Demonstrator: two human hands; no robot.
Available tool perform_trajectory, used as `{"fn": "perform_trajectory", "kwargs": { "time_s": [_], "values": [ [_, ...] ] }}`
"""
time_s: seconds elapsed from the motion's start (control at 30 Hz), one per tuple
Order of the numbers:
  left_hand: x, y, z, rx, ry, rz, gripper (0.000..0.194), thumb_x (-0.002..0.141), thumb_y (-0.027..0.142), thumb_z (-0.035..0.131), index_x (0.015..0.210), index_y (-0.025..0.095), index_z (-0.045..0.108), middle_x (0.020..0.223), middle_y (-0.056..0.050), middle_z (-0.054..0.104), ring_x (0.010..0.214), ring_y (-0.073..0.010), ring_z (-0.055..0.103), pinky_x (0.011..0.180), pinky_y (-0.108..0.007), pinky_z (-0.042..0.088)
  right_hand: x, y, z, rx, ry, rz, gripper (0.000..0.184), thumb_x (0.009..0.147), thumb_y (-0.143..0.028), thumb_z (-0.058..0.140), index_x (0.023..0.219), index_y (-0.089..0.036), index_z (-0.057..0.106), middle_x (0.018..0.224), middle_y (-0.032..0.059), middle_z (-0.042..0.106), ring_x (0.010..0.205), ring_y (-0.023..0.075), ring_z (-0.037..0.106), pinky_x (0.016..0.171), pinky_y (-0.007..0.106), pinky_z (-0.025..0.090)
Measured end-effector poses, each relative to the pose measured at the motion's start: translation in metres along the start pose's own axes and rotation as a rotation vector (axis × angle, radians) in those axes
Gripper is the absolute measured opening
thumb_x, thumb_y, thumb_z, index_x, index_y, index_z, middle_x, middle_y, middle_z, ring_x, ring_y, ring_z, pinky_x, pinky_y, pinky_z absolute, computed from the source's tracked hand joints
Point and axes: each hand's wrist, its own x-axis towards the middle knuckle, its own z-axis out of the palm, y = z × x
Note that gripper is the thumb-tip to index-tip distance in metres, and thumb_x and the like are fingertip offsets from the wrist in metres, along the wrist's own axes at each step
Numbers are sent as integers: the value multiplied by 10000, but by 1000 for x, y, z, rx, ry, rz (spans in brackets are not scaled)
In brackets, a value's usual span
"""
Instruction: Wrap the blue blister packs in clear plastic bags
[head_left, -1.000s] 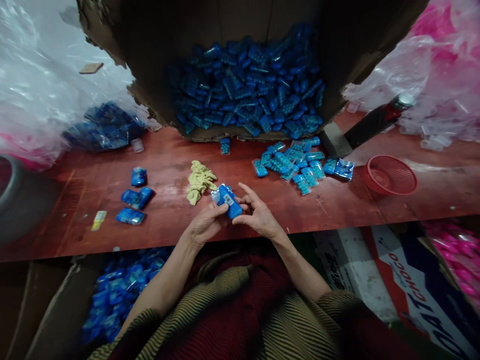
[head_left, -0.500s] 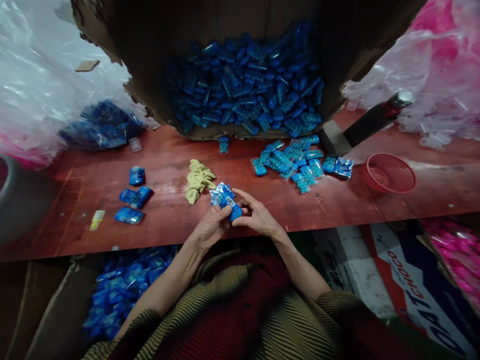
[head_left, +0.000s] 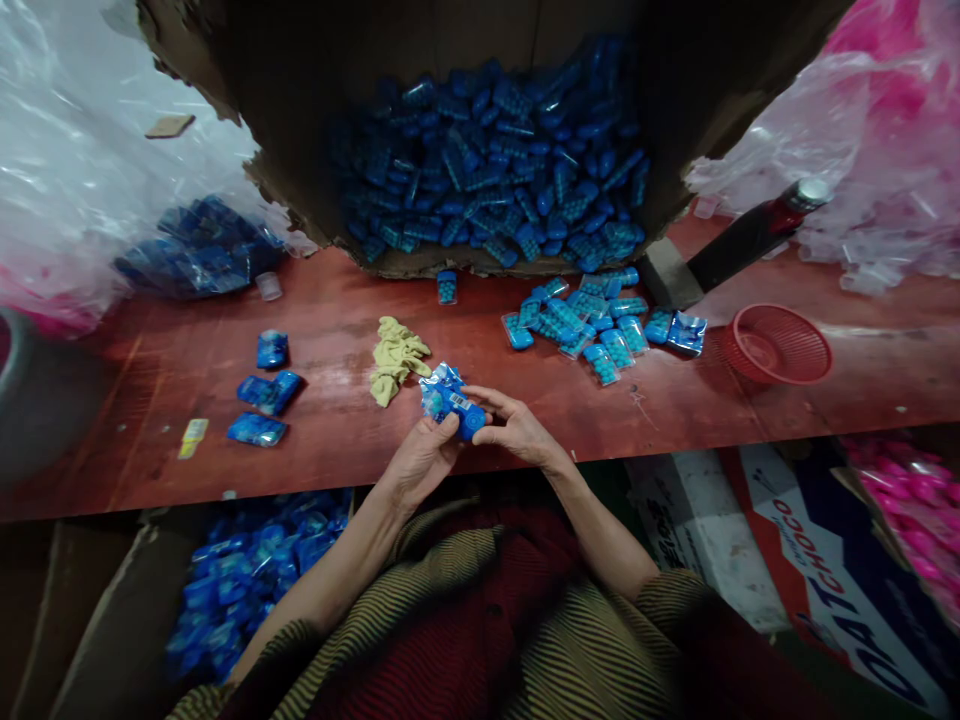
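Near the table's front edge, my left hand (head_left: 427, 450) pinches a blue printed plastic wrapper (head_left: 445, 388) with a white barcode label; its crinkled end points away from me. A small container shows its round blue cap (head_left: 471, 424) at the near right end of the wrapper. My right hand (head_left: 517, 425) closes its fingers and thumb around that capped end. How far the wrapper covers the container is partly hidden by my fingers. Just beyond my hands lies a crumpled yellow cloth or glove (head_left: 399, 358).
A torn cardboard box (head_left: 300, 200) holds many blue containers. Loose pellet-filled containers (head_left: 562, 322) lie right of centre, beside a red basket (head_left: 780, 345) and a dark bottle (head_left: 757, 235). Several wrapped packs (head_left: 257, 429) lie left. Below the table edge are more blue packs (head_left: 232, 590).
My hands have turned the wrapped container so its round cap faces me. My right index finger has closed in from a raised position. The view has shifted slightly.
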Motion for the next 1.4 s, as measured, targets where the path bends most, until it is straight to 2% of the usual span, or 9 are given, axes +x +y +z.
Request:
{"fn": "perform_trajectory", "kwargs": {
  "time_s": [0.33, 0.43, 0.63, 0.77, 0.87, 0.93, 1.03, 1.23, 1.4],
  "values": [
    [-5, -5, 0, -75, 62, 15, 244, 684, 305, 749, 845, 129, 698, 808, -61, 720, 920, -205, 658, 885, -317, 496, 0, 9, 6, -49, 3, -28, 661, 637, -316, 771, 1252, -258, 536, 868, -23, 619, 806, 142, 570, 826, 296, 449],
    [-9, 17, -15, -162, 231, 93, 196, 775, 332, 661, 801, 138, 678, 773, -61, 715, 855, -192, 674, 872, -342, 507, 4, 10, 3, -160, -24, -17, 635, 691, -325, 727, 1279, -232, 506, 788, -29, 590, 686, 115, 536, 722, 273, 452],
    [-27, 72, -71, -285, 605, 417, 557, 877, 594, 313, 798, 146, 636, 759, -85, 703, 866, -194, 670, 846, -356, 524, 37, -9, 7, -757, 123, -78, 439, 805, -401, 612, 1208, -234, 555, 824, 2, 643, 715, 143, 571, 689, 269, 404],
    [-29, 69, -88, 46, 680, 408, 306, 820, 440, 535, 868, 150, 621, 734, -59, 685, 849, -200, 666, 895, -393, 489, 88, -29, 26, -1159, 83, -124, 630, 789, -551, 579, 1324, -260, 418, 1086, 66, 664, 970, 249, 610, 742, 305, 401],
    [-11, 57, -89, 666, 704, 621, 362, 742, 350, 639, 1055, 174, 598, 1078, -104, 665, 1106, -238, 576, 1013, -413, 388, 131, -31, 39, -1364, -13, -74, 699, 777, -597, 561, 1314, -176, 407, 1072, 136, 672, 973, 284, 620, 733, 314, 403],
    [9, 52, -91, 1101, 669, 703, 486, 738, 324, 634, 1188, 168, 540, 1323, -142, 527, 1284, -277, 419, 1085, -438, 283, 151, -26, 44, -1432, -63, -40, 623, 792, -553, 568, 1254, -149, 461, 1060, 156, 674, 958, 279, 626, 724, 303, 401],
    [43, 47, -94, 1438, 580, 609, 573, 771, 293, 579, 1299, 115, 441, 1394, -201, 436, 1352, -337, 301, 1086, -511, 236, 165, -17, 44, -1430, -108, -54, 407, 863, -425, 521, 1181, -171, 525, 1059, 124, 676, 936, 252, 628, 700, 279, 393],
    [71, 32, -93, 1564, 717, 565, 494, 848, 283, 439, 1291, 66, 444, 1392, -243, 419, 1364, -365, 258, 1082, -548, 183, 119, -10, 19, -1301, -74, -245, 340, 946, -278, 408, 1269, -216, 495, 1118, 59, 617, 1022, 184, 558, 768, 249, 380],
    [71, 29, -96, 1536, 707, 603, 522, 827, 297, 474, 1292, 61, 447, 1397, -245, 413, 1360, -360, 263, 1089, -526, 186, 62, 2, 3, -1450, 32, -180, 365, 890, -384, 523, 1227, -245, 558, 1104, 82, 592, 977, 232, 497, 809, 331, 343]
  ]
}}
